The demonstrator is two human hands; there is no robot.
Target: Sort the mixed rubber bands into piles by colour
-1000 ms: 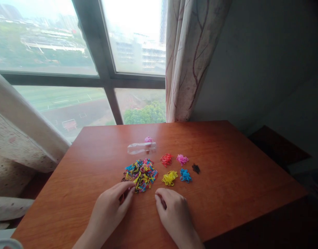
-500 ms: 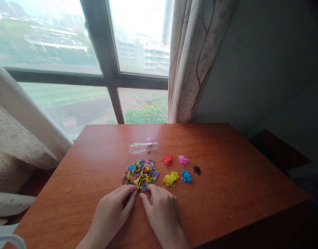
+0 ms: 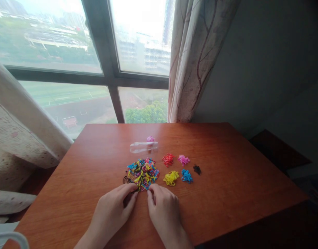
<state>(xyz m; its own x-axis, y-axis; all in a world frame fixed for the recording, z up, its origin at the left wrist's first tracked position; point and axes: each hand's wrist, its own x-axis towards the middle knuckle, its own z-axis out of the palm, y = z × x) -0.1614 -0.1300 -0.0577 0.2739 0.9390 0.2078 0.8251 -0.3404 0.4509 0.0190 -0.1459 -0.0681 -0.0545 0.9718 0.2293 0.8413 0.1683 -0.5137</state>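
A mixed pile of small rubber bands (image 3: pixel 142 173) in blue, yellow, black, pink and red lies on the table before me. At its near left edge is my left hand (image 3: pixel 114 204), thumb and forefinger pinched together over a dark rubber band, mostly hidden by the fingers. My right hand (image 3: pixel 162 204) touches the pile's near right edge with its fingers closed; whatever they hold is too small to make out. Sorted by colour on the right are red bands (image 3: pixel 168 159), pink bands (image 3: pixel 184 159), yellow bands (image 3: pixel 171 178), blue bands (image 3: pixel 187 176) and black bands (image 3: pixel 197 169).
Behind the mixed pile lies a clear plastic bottle-shaped container (image 3: pixel 140 147) with a pink top (image 3: pixel 150 139) beside it. The wooden table (image 3: pixel 226 193) reaches to the window (image 3: pixel 112 79). A white curved object (image 3: pixel 13 238) is at the lower left.
My right hand has shifted slightly right, away from the left fingertips, and its thumb has drawn in against the fingers. The left hand has hardly moved.
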